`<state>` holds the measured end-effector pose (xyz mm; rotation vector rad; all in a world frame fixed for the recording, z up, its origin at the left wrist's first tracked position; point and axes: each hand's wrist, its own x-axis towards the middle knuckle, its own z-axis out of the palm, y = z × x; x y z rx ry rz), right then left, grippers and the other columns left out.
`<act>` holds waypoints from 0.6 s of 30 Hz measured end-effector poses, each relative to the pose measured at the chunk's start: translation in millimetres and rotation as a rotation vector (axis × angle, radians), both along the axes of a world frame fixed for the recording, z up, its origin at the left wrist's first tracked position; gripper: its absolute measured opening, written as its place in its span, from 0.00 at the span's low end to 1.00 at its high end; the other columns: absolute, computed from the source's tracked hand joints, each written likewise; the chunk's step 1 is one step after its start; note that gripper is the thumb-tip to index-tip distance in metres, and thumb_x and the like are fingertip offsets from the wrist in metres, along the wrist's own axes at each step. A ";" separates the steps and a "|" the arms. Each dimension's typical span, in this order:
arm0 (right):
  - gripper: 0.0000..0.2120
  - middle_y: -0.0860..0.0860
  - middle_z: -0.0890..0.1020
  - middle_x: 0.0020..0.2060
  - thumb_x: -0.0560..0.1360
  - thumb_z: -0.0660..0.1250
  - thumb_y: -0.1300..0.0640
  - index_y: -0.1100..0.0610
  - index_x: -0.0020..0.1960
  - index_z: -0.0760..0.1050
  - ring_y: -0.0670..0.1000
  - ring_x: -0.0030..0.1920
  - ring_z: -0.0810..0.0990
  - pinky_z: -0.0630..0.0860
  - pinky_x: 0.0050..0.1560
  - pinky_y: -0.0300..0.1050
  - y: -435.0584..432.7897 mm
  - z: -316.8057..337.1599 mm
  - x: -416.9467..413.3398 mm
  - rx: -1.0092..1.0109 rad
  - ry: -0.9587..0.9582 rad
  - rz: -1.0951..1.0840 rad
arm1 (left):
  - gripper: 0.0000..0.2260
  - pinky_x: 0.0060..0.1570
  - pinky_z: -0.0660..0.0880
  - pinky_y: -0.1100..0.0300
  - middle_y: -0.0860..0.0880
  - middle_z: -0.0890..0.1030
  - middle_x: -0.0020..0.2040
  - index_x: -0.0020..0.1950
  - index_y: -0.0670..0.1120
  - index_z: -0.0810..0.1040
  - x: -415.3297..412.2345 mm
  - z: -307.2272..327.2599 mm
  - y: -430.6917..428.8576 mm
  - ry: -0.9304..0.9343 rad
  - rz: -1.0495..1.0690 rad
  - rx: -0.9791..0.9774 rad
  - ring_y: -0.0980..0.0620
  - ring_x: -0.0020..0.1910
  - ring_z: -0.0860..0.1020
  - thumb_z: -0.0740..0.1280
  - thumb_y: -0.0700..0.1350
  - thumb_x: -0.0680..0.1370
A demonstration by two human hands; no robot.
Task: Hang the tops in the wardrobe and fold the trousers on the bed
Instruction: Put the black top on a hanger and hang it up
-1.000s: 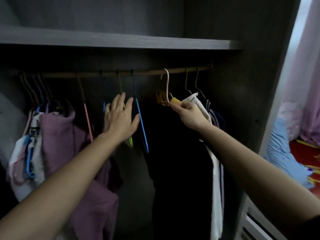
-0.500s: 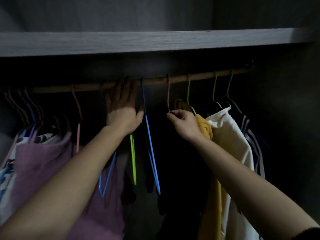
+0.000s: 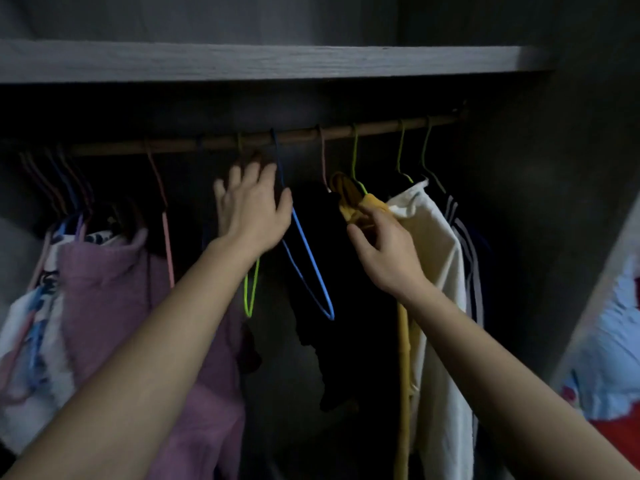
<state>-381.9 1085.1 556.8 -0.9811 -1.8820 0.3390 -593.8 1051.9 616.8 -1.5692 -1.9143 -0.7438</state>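
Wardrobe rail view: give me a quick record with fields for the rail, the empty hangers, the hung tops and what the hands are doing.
rail: wooden rod under a grey shelf
empty hangers: pink hanger, green hanger, blue hanger
hung tops: purple top at left; yellow top and white top at right
hands: left hand fingers spread by the blue hanger; right hand fingers at the yellow top's collar, grip unclear

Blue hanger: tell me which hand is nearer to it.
Left. The left hand is beside the neck of the blue hanger, thumb at the wire; the right hand is farther right, pinching the yellow top.
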 end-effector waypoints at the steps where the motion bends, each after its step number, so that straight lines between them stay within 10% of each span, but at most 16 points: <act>1: 0.20 0.51 0.78 0.61 0.82 0.62 0.47 0.54 0.71 0.71 0.50 0.61 0.77 0.75 0.59 0.47 -16.0 -11.2 15.0 0.044 -0.005 -0.035 | 0.24 0.68 0.61 0.40 0.43 0.68 0.74 0.73 0.47 0.68 11.4 -14.4 -13.0 0.002 -0.065 0.072 0.39 0.74 0.62 0.57 0.56 0.80; 7: 0.21 0.50 0.76 0.65 0.82 0.62 0.47 0.55 0.71 0.72 0.51 0.66 0.74 0.71 0.64 0.46 -115.4 -109.9 110.4 0.062 -0.134 -0.370 | 0.22 0.69 0.60 0.43 0.46 0.67 0.76 0.72 0.48 0.72 113.6 -123.4 -83.6 -0.129 -0.357 0.270 0.45 0.76 0.62 0.59 0.55 0.80; 18: 0.32 0.60 0.61 0.78 0.80 0.61 0.41 0.56 0.79 0.61 0.61 0.77 0.60 0.61 0.75 0.56 -267.0 -216.5 287.2 -0.236 -0.544 -0.834 | 0.30 0.71 0.59 0.42 0.43 0.59 0.79 0.77 0.48 0.65 289.6 -288.5 -179.5 -0.238 -0.708 -0.302 0.41 0.77 0.58 0.58 0.60 0.78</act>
